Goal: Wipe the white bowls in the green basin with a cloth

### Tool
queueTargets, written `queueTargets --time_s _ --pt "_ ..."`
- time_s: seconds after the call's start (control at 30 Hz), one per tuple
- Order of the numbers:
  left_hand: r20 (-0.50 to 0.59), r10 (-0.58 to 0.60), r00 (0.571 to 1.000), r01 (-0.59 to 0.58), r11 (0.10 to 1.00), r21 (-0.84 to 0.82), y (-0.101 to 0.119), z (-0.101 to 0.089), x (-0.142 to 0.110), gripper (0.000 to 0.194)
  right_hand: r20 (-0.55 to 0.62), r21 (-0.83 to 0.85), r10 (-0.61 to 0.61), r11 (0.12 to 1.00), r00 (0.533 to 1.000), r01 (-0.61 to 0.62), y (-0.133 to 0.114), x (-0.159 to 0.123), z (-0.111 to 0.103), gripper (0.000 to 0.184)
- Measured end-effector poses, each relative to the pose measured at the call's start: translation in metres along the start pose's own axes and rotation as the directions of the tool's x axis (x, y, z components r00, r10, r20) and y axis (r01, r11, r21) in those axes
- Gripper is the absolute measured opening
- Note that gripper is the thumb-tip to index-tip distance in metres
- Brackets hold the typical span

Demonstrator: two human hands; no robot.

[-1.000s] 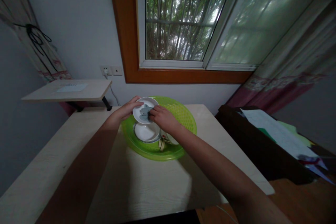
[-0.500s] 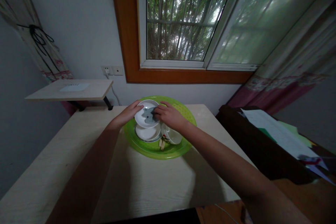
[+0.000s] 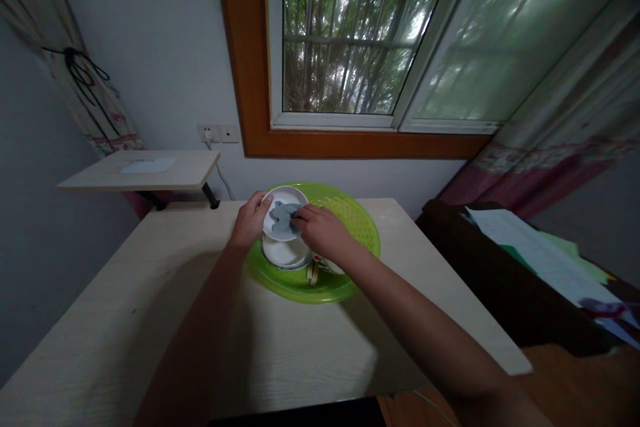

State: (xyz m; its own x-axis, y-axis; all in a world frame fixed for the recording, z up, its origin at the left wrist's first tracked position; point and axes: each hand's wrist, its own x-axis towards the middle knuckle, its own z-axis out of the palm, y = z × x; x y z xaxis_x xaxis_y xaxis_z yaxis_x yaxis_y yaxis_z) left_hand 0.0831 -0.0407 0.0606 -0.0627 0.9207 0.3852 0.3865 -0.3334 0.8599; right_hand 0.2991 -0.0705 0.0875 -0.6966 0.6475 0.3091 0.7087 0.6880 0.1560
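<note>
My left hand [image 3: 250,219] is closed on the left rim of a small white dish [image 3: 287,193], which is tilted toward me. A grey cloth [image 3: 283,220] lies bunched inside the dish. My right hand [image 3: 324,228] pinches the cloth and presses it against the dish's inner face. Just below, a white bowl [image 3: 286,253] rests on a round green plastic tray [image 3: 295,293]. Beside it are short pale wooden sticks [image 3: 313,273], perhaps chopsticks, and a bowl with a red pattern [image 3: 327,265], partly hidden under my right wrist.
The tray stands on a pale wooden table [image 3: 295,347] against the wall. At the left is a raised shelf [image 3: 190,170] on black legs, with a paper [image 3: 149,165] on it. To the right, a dark brown piece of furniture [image 3: 465,267] holds papers [image 3: 530,240].
My right hand has moved the cloth about inside the dish, while my left hand keeps its grip on the rim. The patterned bowl is more covered than half a second ago.
</note>
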Motion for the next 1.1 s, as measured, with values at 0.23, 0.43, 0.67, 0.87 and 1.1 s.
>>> queueTargets --time_s 0.23,0.43,0.67,0.87,1.1 --pt "-0.068 -0.044 0.997 0.031 0.981 -0.189 -0.004 -0.001 -0.001 0.041 -0.013 0.152 0.002 0.988 1.000 0.000 -0.009 0.001 -0.001 0.026" --pt "0.080 -0.108 0.991 0.129 0.931 -0.340 -0.011 -0.006 0.000 0.044 -0.084 0.216 -0.043 0.974 0.996 0.060 0.002 -0.003 0.000 0.024" --pt "0.264 -0.136 0.955 0.245 0.865 -0.439 -0.011 -0.015 -0.003 0.047 -0.120 0.209 -0.113 0.968 0.986 0.136 0.010 -0.008 -0.002 0.024" --pt "0.318 -0.191 0.929 0.314 0.860 -0.402 0.003 -0.018 -0.007 0.044 -0.100 0.121 -0.161 0.978 0.982 0.173 0.022 -0.013 -0.006 0.023" --pt "0.372 -0.282 0.885 0.419 0.830 -0.369 0.017 -0.024 -0.003 0.040 -0.092 0.053 -0.247 0.966 0.965 0.252 0.032 -0.012 -0.010 0.027"
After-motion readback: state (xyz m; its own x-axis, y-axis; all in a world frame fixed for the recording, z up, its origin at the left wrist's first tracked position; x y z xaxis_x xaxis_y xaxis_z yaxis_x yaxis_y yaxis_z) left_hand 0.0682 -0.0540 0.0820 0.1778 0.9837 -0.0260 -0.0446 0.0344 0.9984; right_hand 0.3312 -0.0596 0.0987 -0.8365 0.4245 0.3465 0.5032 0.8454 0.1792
